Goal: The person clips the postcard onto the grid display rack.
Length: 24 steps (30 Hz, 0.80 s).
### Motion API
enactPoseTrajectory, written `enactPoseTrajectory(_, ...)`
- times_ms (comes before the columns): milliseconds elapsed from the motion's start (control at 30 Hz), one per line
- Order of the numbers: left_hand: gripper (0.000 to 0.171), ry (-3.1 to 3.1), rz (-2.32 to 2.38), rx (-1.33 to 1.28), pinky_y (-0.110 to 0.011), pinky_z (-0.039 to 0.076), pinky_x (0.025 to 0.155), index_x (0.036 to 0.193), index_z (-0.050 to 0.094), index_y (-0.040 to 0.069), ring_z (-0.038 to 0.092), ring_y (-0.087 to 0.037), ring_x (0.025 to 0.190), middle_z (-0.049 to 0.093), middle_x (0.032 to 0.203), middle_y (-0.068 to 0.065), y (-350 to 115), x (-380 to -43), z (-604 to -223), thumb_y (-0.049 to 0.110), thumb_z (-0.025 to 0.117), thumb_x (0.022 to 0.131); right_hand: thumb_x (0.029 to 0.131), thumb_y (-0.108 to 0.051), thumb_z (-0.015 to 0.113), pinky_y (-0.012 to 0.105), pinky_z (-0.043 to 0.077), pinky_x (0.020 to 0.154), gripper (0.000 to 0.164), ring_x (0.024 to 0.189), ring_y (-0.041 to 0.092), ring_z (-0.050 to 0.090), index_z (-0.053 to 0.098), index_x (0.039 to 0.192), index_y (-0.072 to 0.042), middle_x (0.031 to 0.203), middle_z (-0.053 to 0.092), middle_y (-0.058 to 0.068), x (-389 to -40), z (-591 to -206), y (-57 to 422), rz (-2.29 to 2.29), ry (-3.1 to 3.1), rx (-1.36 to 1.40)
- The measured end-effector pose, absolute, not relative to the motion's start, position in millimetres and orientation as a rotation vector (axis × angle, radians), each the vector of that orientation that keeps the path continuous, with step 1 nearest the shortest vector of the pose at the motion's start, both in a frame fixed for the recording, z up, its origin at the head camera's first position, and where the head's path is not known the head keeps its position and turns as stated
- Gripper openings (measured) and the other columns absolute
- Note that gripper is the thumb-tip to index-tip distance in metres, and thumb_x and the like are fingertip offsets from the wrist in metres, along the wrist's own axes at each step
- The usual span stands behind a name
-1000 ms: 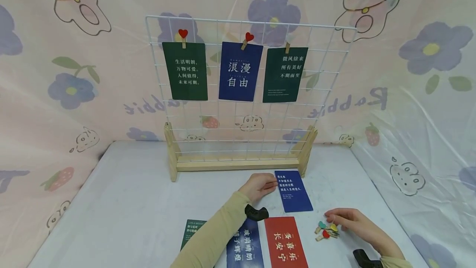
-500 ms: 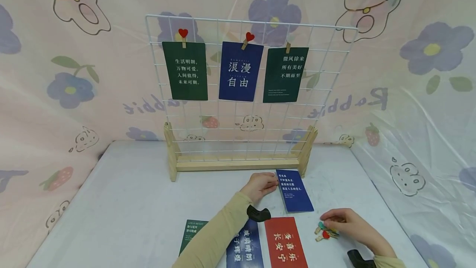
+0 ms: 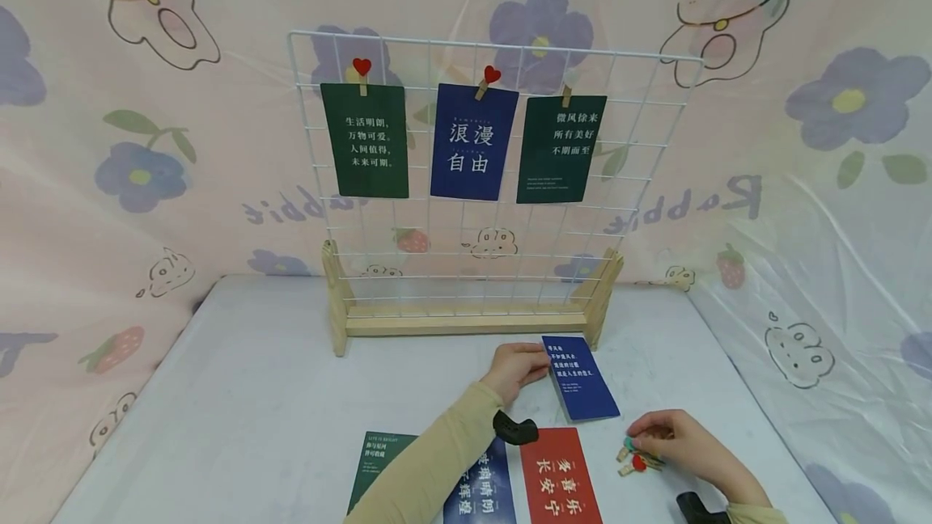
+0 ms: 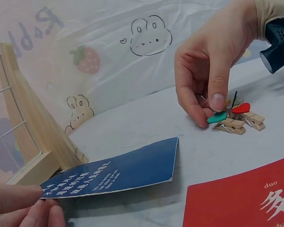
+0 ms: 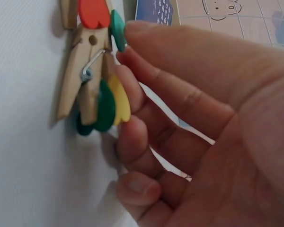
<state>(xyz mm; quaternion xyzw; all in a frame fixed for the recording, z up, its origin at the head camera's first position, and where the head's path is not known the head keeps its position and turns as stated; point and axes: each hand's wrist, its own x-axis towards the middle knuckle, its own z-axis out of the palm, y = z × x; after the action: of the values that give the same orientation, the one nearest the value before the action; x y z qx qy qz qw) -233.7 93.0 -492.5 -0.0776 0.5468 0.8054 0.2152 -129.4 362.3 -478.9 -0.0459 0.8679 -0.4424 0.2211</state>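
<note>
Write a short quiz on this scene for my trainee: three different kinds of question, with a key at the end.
1. Multiple choice. Which item does the left hand hold?
A. a red card
B. a dark blue card
C. a green card

2. True or false. The middle hanging card is clipped to the white wire grid by a red-hearted clothespin.

3. Fill in the blank. In the left wrist view, the thumb of the right hand is nearest a ____ heart.

Key: 1. B; 2. True; 3. green.
</note>
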Motion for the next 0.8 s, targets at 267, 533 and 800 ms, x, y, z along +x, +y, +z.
enactPoseTrajectory(267,0.028,1.544,2.25,-0.229,-0.031,0.056,0.077,0.111,0.063,-0.012,0.067,-0.018,0.081,0.068,0.096,-0.019,99.0,-231.7,-492.8,-0.011,0.066,0.083,0.089,-0.016,0.068,0.026,0.049,0.062,0.02,0.072,0.016,0.056,0.068,0.099,0.002,0.086,0.065,0.006,-128.4,-480.6,361.7,-1.223,2.419,-0.147)
enactPoseTrajectory(533,0.026,1.564,2.244,-0.264,-0.031,0.057,0.076,0.108,0.064,-0.012,0.066,-0.016,0.076,0.068,0.089,-0.015,100.5,-230.1,-491.2,-0.012,0.066,0.082,0.088,-0.016,0.069,0.026,0.049,0.061,0.02,0.071,0.015,0.055,0.069,0.098,0.002,0.086,0.066,0.008,-127.9,-482.6,363.1,-1.231,2.425,-0.144)
enactPoseTrajectory(800,0.021,1.59,2.238,-0.306,-0.028,0.058,0.069,0.103,0.067,-0.009,0.065,-0.014,0.068,0.068,0.083,-0.014,103.5,-233.7,-493.0,-0.012,0.066,0.082,0.089,-0.016,0.068,0.026,0.049,0.062,0.02,0.071,0.014,0.055,0.069,0.099,0.002,0.087,0.066,0.008,-129.8,-483.2,363.2,-1.238,2.414,-0.15)
